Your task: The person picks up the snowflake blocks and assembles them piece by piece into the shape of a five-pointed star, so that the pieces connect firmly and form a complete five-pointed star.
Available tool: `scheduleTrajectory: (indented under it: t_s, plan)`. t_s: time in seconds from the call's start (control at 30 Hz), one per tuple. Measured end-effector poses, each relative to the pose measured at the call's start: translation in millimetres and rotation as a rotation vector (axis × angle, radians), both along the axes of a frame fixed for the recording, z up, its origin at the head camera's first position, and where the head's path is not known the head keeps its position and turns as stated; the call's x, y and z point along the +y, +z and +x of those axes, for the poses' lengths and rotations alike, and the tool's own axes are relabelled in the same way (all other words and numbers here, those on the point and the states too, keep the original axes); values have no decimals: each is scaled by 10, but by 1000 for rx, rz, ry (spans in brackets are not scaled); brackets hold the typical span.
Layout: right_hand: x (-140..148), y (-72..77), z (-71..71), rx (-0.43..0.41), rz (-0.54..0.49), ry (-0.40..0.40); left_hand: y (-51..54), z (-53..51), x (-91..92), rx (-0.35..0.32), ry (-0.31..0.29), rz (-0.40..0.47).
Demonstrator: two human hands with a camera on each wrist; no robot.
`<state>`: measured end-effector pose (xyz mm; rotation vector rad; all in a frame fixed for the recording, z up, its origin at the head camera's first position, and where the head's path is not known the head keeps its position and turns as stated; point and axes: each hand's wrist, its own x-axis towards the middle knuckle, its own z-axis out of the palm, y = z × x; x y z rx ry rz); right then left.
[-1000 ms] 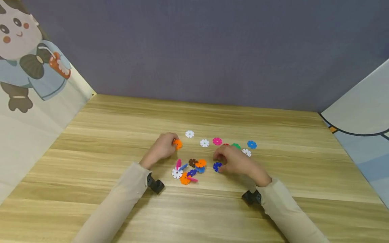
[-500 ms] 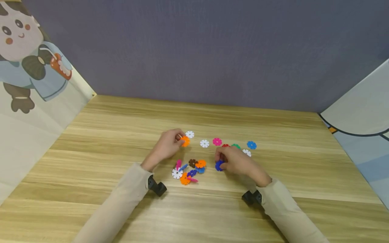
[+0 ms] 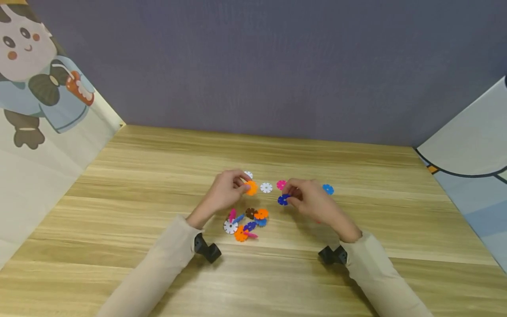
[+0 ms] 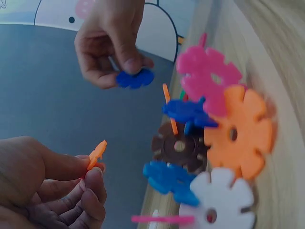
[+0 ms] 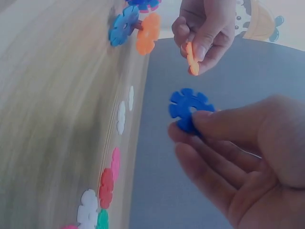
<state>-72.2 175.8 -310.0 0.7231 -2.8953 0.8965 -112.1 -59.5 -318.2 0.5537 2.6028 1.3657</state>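
Note:
My left hand [image 3: 224, 190] pinches an orange notched disc [image 3: 251, 188] between thumb and fingers, held above the table. Facing it, my right hand [image 3: 313, 200] pinches a dark blue disc [image 3: 283, 200] by its edge. The two discs are apart. In the right wrist view the blue disc [image 5: 188, 109] shows its flat side, and the orange one [image 5: 192, 59] is seen nearly edge-on. Nearer the body lies a joined cluster with a white disc [image 3: 230, 226], a brown disc [image 3: 251, 213], and several orange, blue and pink ones.
Loose discs lie beyond the hands on the wooden table [image 3: 253, 277]: white [image 3: 266, 188], pink [image 3: 281, 185] and light blue [image 3: 328, 189]. The right wrist view also shows a red disc [image 5: 106, 188] and a green one [image 5: 102, 219]. A grey panel [image 3: 253, 66] stands behind.
My left hand has moved right with the orange disc. My right hand has lifted the dark blue disc and shifted away from the body, now covering the red, green and white discs in the head view.

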Motion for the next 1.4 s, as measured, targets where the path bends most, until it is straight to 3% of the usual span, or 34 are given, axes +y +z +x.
scheduleTrajectory:
  t_s: [0.33,0.53,0.8,1.13,1.4]
  plan:
    - [-52,-17,12,171,-180,2,39,80,57,-32,-46,96]
    - [-110,0,29,244,-254,9,59,106,81,-119,-65,173]
    - [-166,-16,52,248,-295,28,105,142,111,-247,-40,260]
    - [-166,8,-3,252,-310,43,124,107,133,-295,-13,334]
    - [-164,16,-74,315,-300,93,143,98,159,-309,2,346]
